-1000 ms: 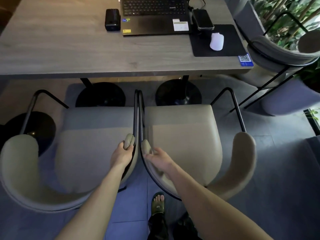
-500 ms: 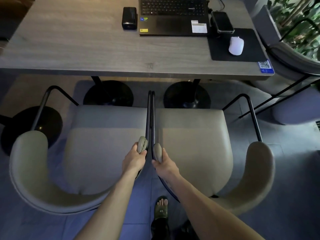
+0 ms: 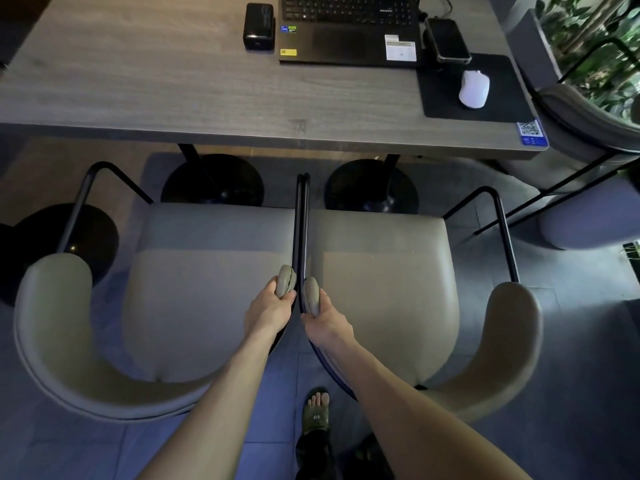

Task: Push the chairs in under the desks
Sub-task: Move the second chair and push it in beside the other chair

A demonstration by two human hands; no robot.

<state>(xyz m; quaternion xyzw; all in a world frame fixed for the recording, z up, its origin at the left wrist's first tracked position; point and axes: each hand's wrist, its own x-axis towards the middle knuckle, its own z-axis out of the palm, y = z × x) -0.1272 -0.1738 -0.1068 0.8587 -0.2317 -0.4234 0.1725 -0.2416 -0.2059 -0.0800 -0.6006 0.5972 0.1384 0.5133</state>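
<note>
Two beige padded chairs with black metal frames stand side by side in front of a grey wooden desk [image 3: 173,98]. The left chair [image 3: 194,289] and the right chair [image 3: 384,289] touch along their inner arm rails. My left hand [image 3: 268,311] grips the padded end of the left chair's right armrest. My right hand [image 3: 325,322] grips the padded end of the right chair's left armrest. Both seats sit short of the desk's front edge, with the black round pedestal bases [image 3: 213,180] showing between them and the desk.
On the desk lie a black laptop [image 3: 349,32], a black box [image 3: 259,26], a phone [image 3: 446,39] and a white mouse [image 3: 474,89] on a black mat. A third chair [image 3: 585,133] and plants stand at the right. My sandalled foot [image 3: 317,414] is on the tiled floor.
My right hand has slid up to the tip of the right chair's armrest and closed on it. Both chairs have straightened so their inner rails run parallel.
</note>
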